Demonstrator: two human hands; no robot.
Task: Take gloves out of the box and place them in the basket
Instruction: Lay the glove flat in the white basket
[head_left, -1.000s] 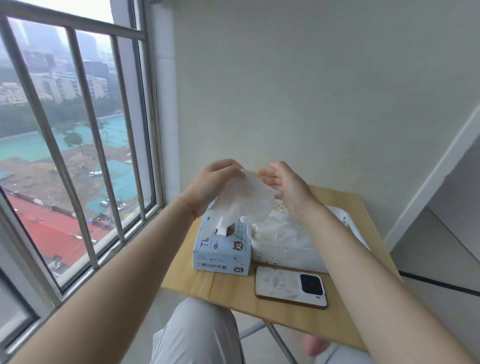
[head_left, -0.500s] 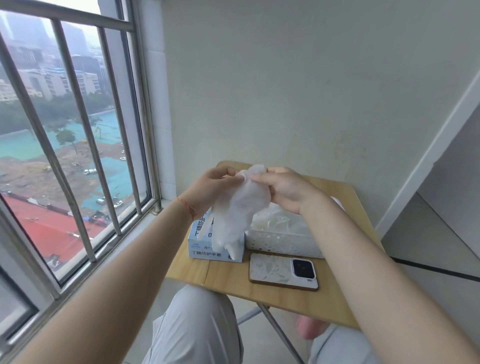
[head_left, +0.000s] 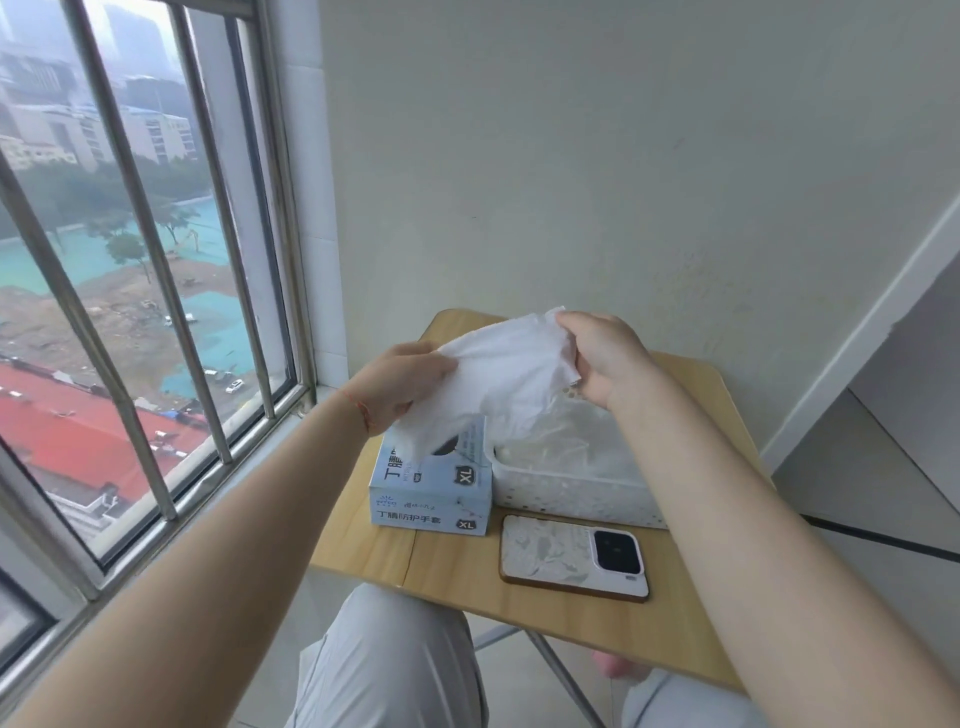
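Head camera is looking down at a small wooden table (head_left: 457, 577) standing against a pale wall, with a barred window (head_left: 150, 291) to the left. Both hands are holding one white glove (head_left: 498, 384) in the air above the table, stretched between them. The left hand (head_left: 405, 387) is pinching the glove's left edge, and the right hand (head_left: 605, 358) is gripping its far right edge with curled fingers. The glove's lower end is hanging down over the top opening of the blue glove box (head_left: 431, 491), which is sitting on the left part of the table. Just right of the box, touching or nearly touching it, a white perforated basket (head_left: 571, 493) is sitting with more pale gloves lying inside. A phone (head_left: 574, 557) is lying face down on the near side of the table, just in front of the basket. The person's knees in light trousers are showing below the near table edge.
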